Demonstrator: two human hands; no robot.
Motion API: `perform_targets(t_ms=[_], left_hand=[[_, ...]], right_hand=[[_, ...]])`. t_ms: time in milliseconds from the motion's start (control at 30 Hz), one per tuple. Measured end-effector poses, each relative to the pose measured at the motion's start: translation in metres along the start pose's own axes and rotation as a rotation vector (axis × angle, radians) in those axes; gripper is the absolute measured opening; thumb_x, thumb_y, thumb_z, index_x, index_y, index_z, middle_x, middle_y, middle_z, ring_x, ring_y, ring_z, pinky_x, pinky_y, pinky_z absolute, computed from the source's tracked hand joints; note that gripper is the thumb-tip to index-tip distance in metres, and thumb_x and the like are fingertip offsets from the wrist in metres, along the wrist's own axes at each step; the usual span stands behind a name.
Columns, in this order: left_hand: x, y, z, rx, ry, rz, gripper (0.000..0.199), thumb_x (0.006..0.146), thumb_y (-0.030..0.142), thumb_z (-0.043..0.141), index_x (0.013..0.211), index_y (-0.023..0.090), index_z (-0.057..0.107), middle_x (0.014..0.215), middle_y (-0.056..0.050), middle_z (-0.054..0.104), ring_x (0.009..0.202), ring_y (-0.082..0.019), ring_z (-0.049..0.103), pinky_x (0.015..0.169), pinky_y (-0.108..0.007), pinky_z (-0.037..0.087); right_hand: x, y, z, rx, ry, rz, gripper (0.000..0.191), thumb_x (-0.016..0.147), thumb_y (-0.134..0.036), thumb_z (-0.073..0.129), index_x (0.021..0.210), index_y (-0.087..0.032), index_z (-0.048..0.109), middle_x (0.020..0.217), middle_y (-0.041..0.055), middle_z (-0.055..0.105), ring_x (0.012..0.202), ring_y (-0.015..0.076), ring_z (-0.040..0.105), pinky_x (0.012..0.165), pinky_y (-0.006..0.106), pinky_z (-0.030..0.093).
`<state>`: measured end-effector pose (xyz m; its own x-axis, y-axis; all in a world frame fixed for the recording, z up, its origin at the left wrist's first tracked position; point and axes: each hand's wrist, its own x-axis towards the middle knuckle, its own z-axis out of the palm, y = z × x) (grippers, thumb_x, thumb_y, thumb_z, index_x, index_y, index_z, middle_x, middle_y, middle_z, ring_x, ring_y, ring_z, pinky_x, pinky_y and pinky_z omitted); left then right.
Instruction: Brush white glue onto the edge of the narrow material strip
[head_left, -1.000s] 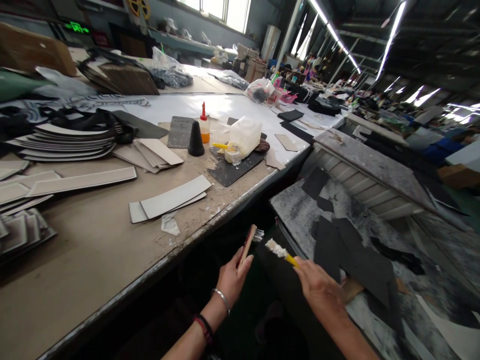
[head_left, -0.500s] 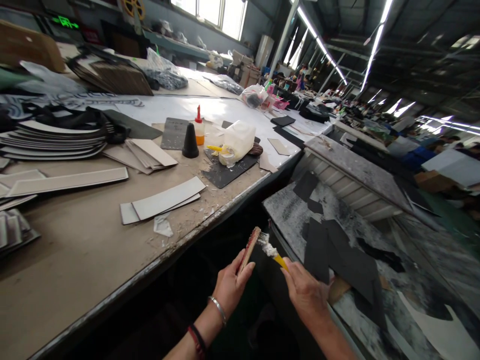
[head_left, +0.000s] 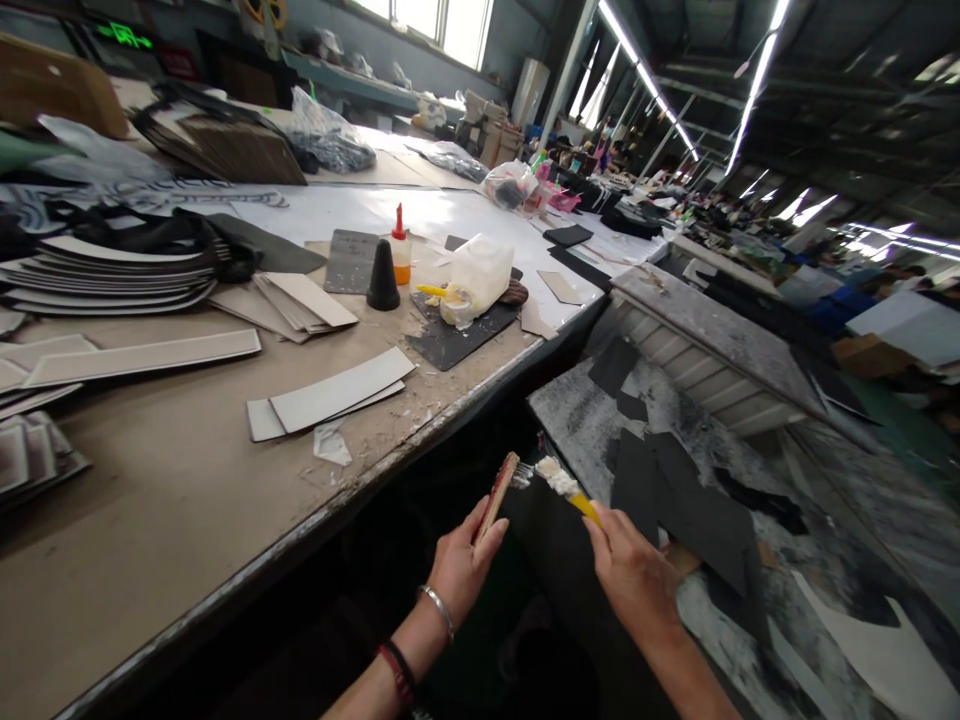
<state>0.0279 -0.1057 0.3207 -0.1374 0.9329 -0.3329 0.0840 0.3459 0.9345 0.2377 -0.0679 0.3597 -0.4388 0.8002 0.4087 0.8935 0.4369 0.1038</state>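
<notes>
My left hand is closed round a flat wooden brush, held upright, reddish on one face, with pale bristles on its right side. My right hand grips a yellow-handled glue brush whose head is caked with a lumpy white substance. The two brush heads point at each other over the dark gap beside the worktable, a small space between them. On the table, a cut-open white plastic jug lies tilted on a dark board, with a yellow handle sticking out of it.
The worktable carries pale strips, a black cone, a red-tipped bottle and stacked panels. At right, a lower stained surface holds black cut pieces. The table's worn edge runs diagonally past my hands.
My right hand has moved right and slightly back, drawing the yellow-handled glue brush away from the wooden brush's bristles. My left hand stays almost in place.
</notes>
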Motion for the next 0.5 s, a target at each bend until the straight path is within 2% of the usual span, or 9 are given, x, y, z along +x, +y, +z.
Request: perform_targets(t_ms=[133, 300, 433, 500], left_hand=[[-0.003, -0.007, 0.001, 0.005, -0.006, 0.019, 0.057, 0.079, 0.052, 0.049, 0.125, 0.019, 0.052, 0.121, -0.004, 0.059, 0.114, -0.025, 0.054, 0.098, -0.034, 0.042], [-0.005, -0.016, 0.003, 0.016, -0.029, 0.006, 0.058, 0.078, 0.052, 0.050, 0.123, 0.016, 0.054, 0.123, -0.006, 0.058, 0.118, -0.026, 0.050, 0.101, -0.035, 0.040], [0.000, -0.009, 0.006, 0.006, -0.014, 0.034, 0.057, 0.080, 0.051, 0.047, 0.124, 0.016, 0.053, 0.123, -0.005, 0.058, 0.117, -0.025, 0.052, 0.100, -0.034, 0.041], [0.002, -0.005, 0.006, 0.009, -0.012, 0.042, 0.059, 0.080, 0.052, 0.047, 0.126, 0.017, 0.051, 0.123, -0.005, 0.058, 0.115, -0.025, 0.053, 0.098, -0.033, 0.042]], right_hand=[[0.004, -0.007, 0.005, 0.036, -0.067, -0.081, 0.040, 0.099, -0.030, 0.024, 0.105, -0.011, 0.060, 0.082, 0.0079, 0.063, 0.068, 0.0146, 0.062, 0.056, 0.024, 0.042], [-0.014, -0.017, 0.007, -0.004, -0.110, -0.123, 0.042, 0.099, -0.031, 0.021, 0.102, -0.012, 0.060, 0.078, 0.0064, 0.062, 0.065, 0.0139, 0.061, 0.054, 0.024, 0.040], [-0.034, -0.037, 0.008, 0.090, -0.221, -0.233, 0.043, 0.099, -0.025, 0.018, 0.099, -0.019, 0.060, 0.073, 0.0029, 0.061, 0.061, 0.0130, 0.059, 0.052, 0.025, 0.038], [-0.038, -0.039, 0.009, 0.098, -0.220, -0.214, 0.043, 0.099, -0.023, 0.017, 0.098, -0.019, 0.060, 0.072, 0.0025, 0.061, 0.061, 0.0126, 0.059, 0.051, 0.025, 0.038]])
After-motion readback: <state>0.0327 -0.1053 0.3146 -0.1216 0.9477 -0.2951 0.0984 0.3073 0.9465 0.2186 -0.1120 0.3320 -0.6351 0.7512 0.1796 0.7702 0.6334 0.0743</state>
